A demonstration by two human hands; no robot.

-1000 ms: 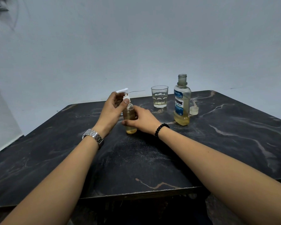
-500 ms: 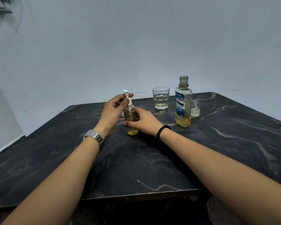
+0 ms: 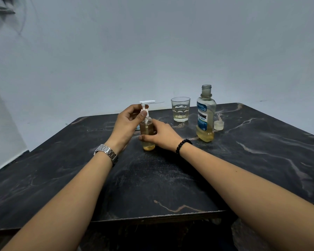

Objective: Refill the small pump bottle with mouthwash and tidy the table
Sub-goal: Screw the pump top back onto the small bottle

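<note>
Your right hand (image 3: 161, 135) wraps the pump bottle (image 3: 147, 134) standing on the worktop (image 3: 170, 178); left hand (image 3: 129, 122) pinches its white pump collar (image 3: 144, 111). Mouthwash bottle (image 3: 205, 115), uncapped, stands just right of it w/ glass (image 3: 180, 109) — an elbow bump while twisting could tip & spill either.
</note>
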